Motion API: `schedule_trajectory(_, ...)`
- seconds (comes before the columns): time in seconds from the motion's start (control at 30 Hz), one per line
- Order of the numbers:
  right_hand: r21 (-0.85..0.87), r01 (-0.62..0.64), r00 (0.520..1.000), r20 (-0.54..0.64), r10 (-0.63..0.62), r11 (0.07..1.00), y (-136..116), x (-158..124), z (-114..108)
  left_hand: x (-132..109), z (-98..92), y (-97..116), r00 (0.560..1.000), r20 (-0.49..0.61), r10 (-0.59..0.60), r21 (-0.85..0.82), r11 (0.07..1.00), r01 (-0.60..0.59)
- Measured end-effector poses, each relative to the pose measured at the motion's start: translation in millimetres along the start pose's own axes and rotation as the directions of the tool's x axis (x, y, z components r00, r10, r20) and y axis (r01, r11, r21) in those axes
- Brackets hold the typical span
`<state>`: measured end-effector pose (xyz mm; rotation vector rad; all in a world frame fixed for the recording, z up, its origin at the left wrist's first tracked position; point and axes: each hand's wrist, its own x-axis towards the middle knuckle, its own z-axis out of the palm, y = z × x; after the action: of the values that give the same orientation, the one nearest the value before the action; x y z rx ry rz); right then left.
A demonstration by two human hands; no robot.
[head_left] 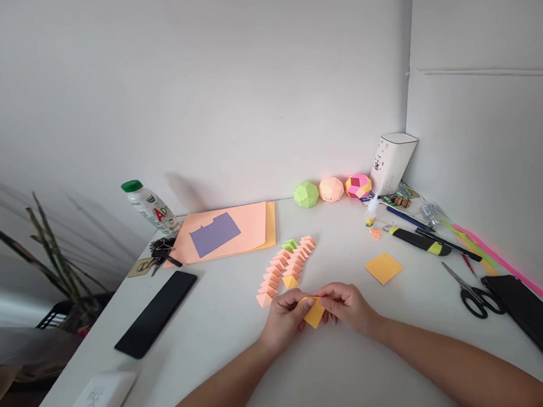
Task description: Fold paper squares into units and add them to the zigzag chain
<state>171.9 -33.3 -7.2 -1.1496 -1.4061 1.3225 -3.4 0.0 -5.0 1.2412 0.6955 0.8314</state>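
Observation:
My left hand (284, 319) and my right hand (350, 307) meet over the white table (248, 370), both pinching one small orange paper square (314, 314) by its upper edge, fingers curled. Just behind the hands lie two rows of several folded pink paper units (284, 267), with a green one (290, 245) at the far end and an orange one (290, 282) near me. A stack of orange paper squares (384, 267) lies to the right of the hands.
Three paper balls, green (305, 194), peach (331, 189) and pink-yellow (358, 186), sit by the wall. Orange sheets with a purple piece (226, 231), a bottle (151, 208), keys (161, 250) and a black slab (156, 313) lie left. Scissors (474, 293), a cutter (420, 241), pens and a phone (538, 322) lie right.

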Motion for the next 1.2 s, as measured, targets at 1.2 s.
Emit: schedule_trajectory(1.2, 0.037, -0.102, 0.995, -0.004, 0.102, 0.994, -4.3, 1.7, -1.0, -1.8, 2.9, 0.6, 0.990, -0.116, -0.076, -0.116, 0.991, 0.062)
